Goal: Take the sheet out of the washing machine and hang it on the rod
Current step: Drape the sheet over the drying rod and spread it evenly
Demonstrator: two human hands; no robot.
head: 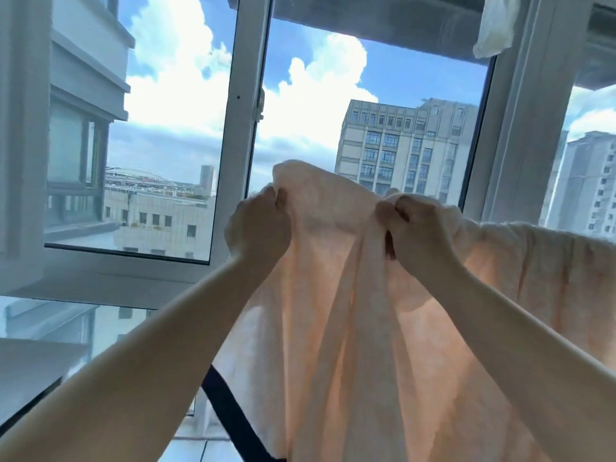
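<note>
Sheet, pale peach thin cotton [333,328]: bunched top edge pinched in both fists, raised ahead of the window. Left hand [258,225] curled tight on the hump of cloth; right hand [416,228] curled on a gather just beside it, knuckles toward camera. Fabric's long axis runs rightward from the right hand, draped along a level line, so the rod probably lies under that fold; rod itself not visible. Right hand nearer the draped part. Lower hem cut off. Dark strap [230,415] below: identity unclear. White window frame [233,161] behind.
</note>
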